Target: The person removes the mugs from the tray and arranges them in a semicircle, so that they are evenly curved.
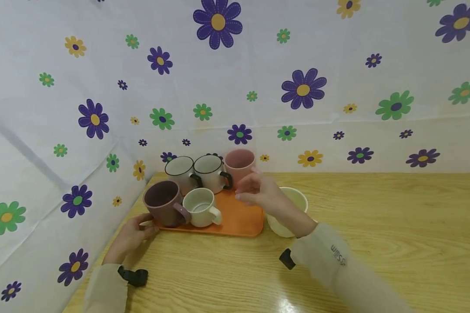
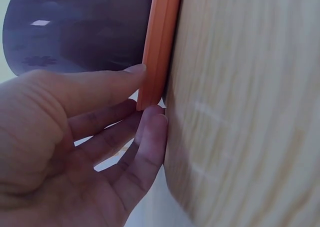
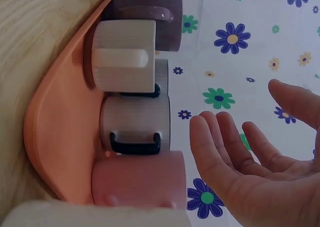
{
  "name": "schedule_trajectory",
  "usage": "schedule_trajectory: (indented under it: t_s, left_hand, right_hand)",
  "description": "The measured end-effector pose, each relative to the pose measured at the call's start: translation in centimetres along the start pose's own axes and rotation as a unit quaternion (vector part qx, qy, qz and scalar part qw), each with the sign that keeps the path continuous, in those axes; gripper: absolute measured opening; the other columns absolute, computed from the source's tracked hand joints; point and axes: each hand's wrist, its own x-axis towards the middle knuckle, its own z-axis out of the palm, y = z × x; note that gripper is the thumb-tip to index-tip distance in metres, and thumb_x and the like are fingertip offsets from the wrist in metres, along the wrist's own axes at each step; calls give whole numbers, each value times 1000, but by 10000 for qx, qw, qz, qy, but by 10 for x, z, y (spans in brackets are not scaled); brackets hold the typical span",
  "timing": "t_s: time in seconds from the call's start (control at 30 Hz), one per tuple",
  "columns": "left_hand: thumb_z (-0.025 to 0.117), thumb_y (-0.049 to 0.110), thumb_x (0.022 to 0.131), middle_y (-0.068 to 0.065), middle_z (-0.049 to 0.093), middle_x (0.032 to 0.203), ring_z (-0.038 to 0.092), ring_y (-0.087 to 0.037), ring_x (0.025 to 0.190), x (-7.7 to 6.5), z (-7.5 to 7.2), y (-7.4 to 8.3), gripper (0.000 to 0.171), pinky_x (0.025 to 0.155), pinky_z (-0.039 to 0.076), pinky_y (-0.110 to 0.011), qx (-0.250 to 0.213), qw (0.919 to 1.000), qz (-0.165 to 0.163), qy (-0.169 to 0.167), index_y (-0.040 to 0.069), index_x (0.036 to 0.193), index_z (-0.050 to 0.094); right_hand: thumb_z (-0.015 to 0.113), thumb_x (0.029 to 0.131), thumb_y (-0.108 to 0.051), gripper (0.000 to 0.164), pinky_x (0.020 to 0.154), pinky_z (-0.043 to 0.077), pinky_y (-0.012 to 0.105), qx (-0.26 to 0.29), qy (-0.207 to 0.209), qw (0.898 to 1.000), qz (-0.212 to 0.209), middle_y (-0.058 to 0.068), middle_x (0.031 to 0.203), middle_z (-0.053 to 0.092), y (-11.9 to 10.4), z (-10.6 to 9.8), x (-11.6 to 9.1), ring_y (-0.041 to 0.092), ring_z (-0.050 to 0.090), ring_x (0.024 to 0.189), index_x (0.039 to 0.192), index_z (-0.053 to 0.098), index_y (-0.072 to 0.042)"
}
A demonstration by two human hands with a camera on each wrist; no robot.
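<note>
Basically, going L to R: far L, flowered sheet (image 1: pixel 31 152) up the side, also running across the back. Then L hand (image 1: pixel 133 234), w/ black wrist strap (image 1: pixel 135 277) & pale sleeve, at the near L corner of the orange tray (image 1: pixel 239 217); thumb on the rim, fingertips at/under the corner, so it's pinching the tray, which sits on the wood-grain bench (image 1: pixel 376 226). On the tray, all upright: dark mauve mug (image 1: pixel 163 208) nearest that hand, handle aimed R; behind it a black-rimmed white mug (image 1: pixel 181 174) w/ black handle. Next R, front row, small cream mug (image 1: pixel 199 211), handle R & twd the viewer; behind it a 2nd black-rimmed mug (image 1: pixel 210 176). Then pink mug (image 1: pixel 239 167), back row, R end. Tray's front R part is bare orange. R hand (image 1: pixel 258 191) hangs in the air over that side, released, fingers loosely bent & spread; R wrist view shows it apart from the mugs. Just R of the tray, on the bench, an off-white cup (image 1: pixel 296 198), mouth up, partly hidden by R hand & forearm. Bench runs on to far R.
</note>
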Motion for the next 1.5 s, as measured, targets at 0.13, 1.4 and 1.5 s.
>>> schedule_trajectory:
  t_s: [0.13,1.4,1.5]
  left_hand:
    - [65,9,99,-34,53,138,60,-46,117,0,1,3,54,87,52,-43,22,10000,-41,0,-14,143,45]
    - [55,9,104,-35,48,142,64,-40,112,0,1,-2,48,83,54,-40,-194,9996,-181,-120,-14,145,43]
    - [55,10,105,-35,48,143,64,-40,113,1,1,-1,49,84,54,-41,-214,9995,-200,-145,-14,145,42]
  right_hand:
    - [69,92,2,24,83,57,35,48,-79,9999,132,19,106,66,4,10,2,19,66,89,112,62,11]
    - [75,86,-2,33,82,53,30,31,-150,9981,604,17,110,67,35,55,20,20,61,95,114,62,9]
    - [76,85,-2,34,83,52,30,74,-57,9976,681,16,110,67,37,58,21,22,61,98,115,62,8]
